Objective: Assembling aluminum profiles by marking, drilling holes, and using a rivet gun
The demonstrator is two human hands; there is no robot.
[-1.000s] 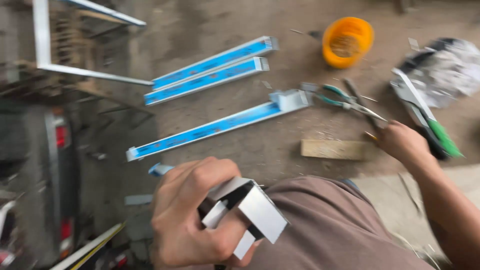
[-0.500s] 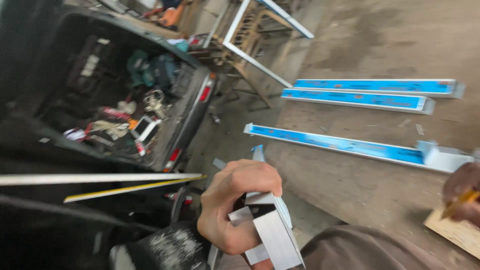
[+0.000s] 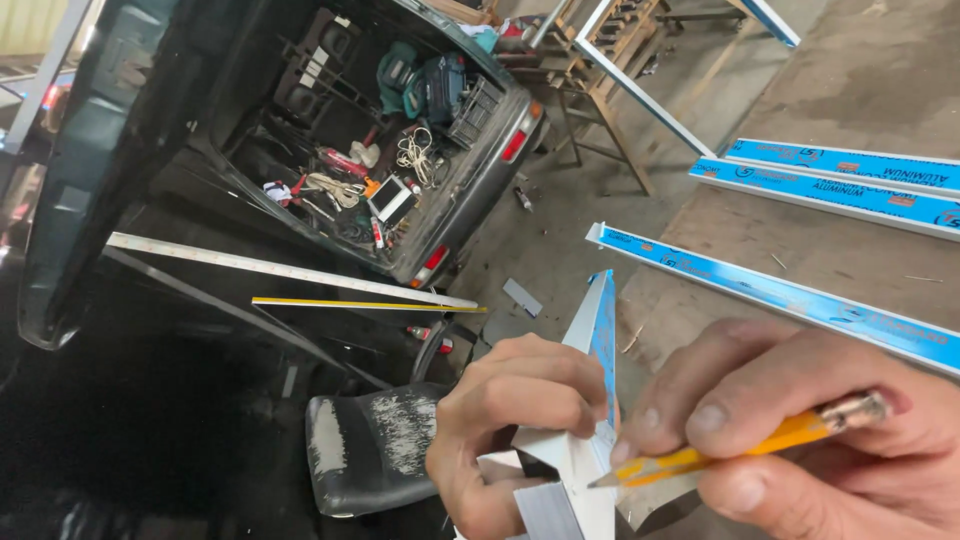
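Note:
My left hand [image 3: 515, 425] grips a short white aluminium profile piece [image 3: 580, 470] with blue protective film on one face, held up close at the bottom centre of the head view. My right hand [image 3: 800, 430] holds a yellow pencil [image 3: 730, 450], its tip touching the white face of the profile. Both hands are close together, fingers nearly meeting over the piece. The lower end of the profile is cut off by the frame edge.
Long blue-filmed aluminium bars [image 3: 790, 295] lie on the concrete floor at right. An open vehicle boot [image 3: 400, 150] full of tools and cables is at upper left. A worn black seat [image 3: 375, 450] stands beside my left hand. A white frame [image 3: 640, 90] leans on wooden trestles.
My right hand has come in from the right edge with the pencil and now meets the profile. The view has swung left toward the vehicle and the hands fill more of the frame.

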